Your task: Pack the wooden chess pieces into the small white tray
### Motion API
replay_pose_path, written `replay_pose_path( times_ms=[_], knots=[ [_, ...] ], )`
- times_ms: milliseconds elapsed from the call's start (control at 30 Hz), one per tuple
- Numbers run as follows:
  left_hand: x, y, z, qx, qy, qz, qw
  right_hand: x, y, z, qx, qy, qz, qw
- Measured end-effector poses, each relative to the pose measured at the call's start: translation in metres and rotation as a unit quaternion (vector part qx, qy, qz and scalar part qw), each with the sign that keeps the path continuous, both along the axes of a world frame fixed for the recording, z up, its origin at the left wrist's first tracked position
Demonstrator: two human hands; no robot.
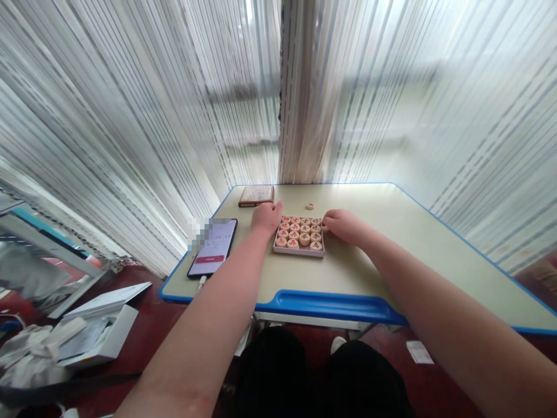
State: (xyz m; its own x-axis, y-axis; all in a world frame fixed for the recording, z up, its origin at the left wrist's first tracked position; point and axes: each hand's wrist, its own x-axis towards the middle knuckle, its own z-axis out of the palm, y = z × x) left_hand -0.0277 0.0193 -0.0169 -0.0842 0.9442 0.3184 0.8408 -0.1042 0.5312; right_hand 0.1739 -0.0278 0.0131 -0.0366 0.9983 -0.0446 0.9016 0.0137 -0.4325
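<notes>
A shallow box (299, 252) on the table holds several round wooden chess pieces in rows, some with red characters and some with dark ones. My left hand (266, 219) is at the box's upper left corner, its fingers closed together; whether they grip anything is hidden. At the box's right edge is my right hand (342, 225), with fingers curled and the fingertips by the upper right corner; what they hold, if anything, is too small to tell. One loose round piece (310, 206) lies on the table beyond the box.
A flat patterned box (256, 195) lies at the back left. Left of my left forearm is a phone (213, 248) with a cable. The pale table (365, 278) has a blue rim and front tray (331, 303). Curtains hang behind it.
</notes>
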Motion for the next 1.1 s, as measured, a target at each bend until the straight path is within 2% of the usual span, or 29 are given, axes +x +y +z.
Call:
replay_pose_path(
  times_ms=[133,200,333,467,567,667,767,833,967,1000,1033,1100],
  knots=[
    [-0.001,0.003,-0.005,0.02,-0.052,0.011,0.998,0.0,0.006,-0.009,0.067,0.048,0.024,0.996],
    [0.0,0.003,-0.005,0.024,-0.07,0.003,0.997,0.0,0.008,-0.011,0.071,0.074,0.021,0.995],
    [0.001,0.004,-0.006,0.029,-0.094,0.002,0.995,-0.001,0.009,-0.012,0.05,0.144,-0.03,0.988],
    [0.0,0.004,-0.004,0.039,-0.081,0.02,0.996,-0.006,0.006,-0.011,0.037,0.264,-0.069,0.961],
    [-0.001,0.005,-0.004,0.038,-0.065,0.049,0.996,-0.01,0.004,-0.011,0.038,0.345,-0.065,0.936],
    [-0.002,0.005,-0.004,0.036,-0.057,0.079,0.995,-0.012,0.002,-0.01,0.054,0.376,-0.065,0.923],
    [-0.003,0.006,-0.005,0.037,-0.052,0.081,0.995,-0.013,-0.002,-0.003,0.074,0.389,-0.06,0.916],
    [-0.003,0.008,-0.005,0.034,-0.056,0.072,0.995,-0.014,-0.006,0.003,0.05,0.442,-0.058,0.894],
    [-0.004,0.01,-0.006,0.022,-0.061,0.069,0.996,-0.015,-0.009,0.013,-0.028,0.619,-0.097,0.779],
    [-0.004,0.01,-0.005,0.02,-0.06,0.072,0.995,-0.014,-0.01,0.015,-0.039,0.638,-0.103,0.762],
    [-0.004,0.01,-0.005,0.02,-0.059,0.075,0.995,-0.014,-0.01,0.016,-0.042,0.644,-0.101,0.757],
    [-0.004,0.01,-0.005,0.021,-0.065,0.074,0.995,-0.012,-0.013,0.018,-0.032,0.623,-0.068,0.779]
  ],
)
